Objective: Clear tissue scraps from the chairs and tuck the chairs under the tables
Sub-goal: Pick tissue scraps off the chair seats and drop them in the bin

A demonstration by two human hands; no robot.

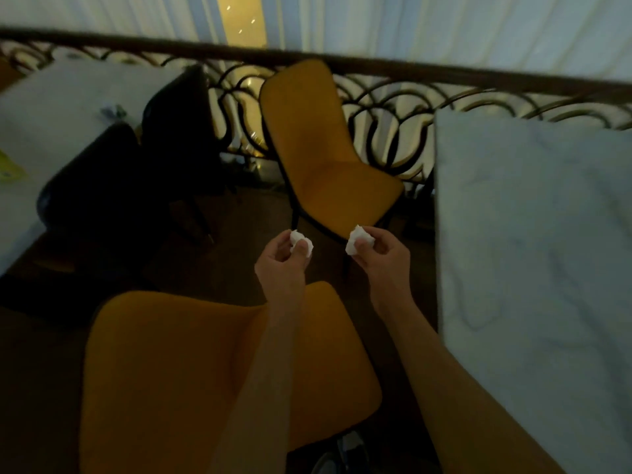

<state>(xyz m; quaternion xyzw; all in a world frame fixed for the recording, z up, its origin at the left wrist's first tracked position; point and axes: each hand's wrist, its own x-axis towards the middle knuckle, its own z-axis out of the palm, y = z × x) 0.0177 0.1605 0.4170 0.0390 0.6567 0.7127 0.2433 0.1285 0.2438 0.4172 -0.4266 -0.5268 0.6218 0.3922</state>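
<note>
My left hand (282, 260) pinches a crumpled white tissue scrap (301, 241) between thumb and fingers. In my right hand (383, 253) sits a second white tissue scrap (357, 241), held the same way. Both hands hover side by side above the floor, just in front of the seat edge of a yellow chair (328, 172) that faces right toward the pale marble table (533, 254). Its seat looks bare. A second yellow chair (191, 371) lies directly below my forearms, seat bare as far as it shows.
Two dark chairs (102, 186) stand at the left beside another pale table (58, 107) carrying a yellow packet (12, 172). A dark ornamental railing (393, 107) with white curtains behind runs along the back. The floor is dark brown.
</note>
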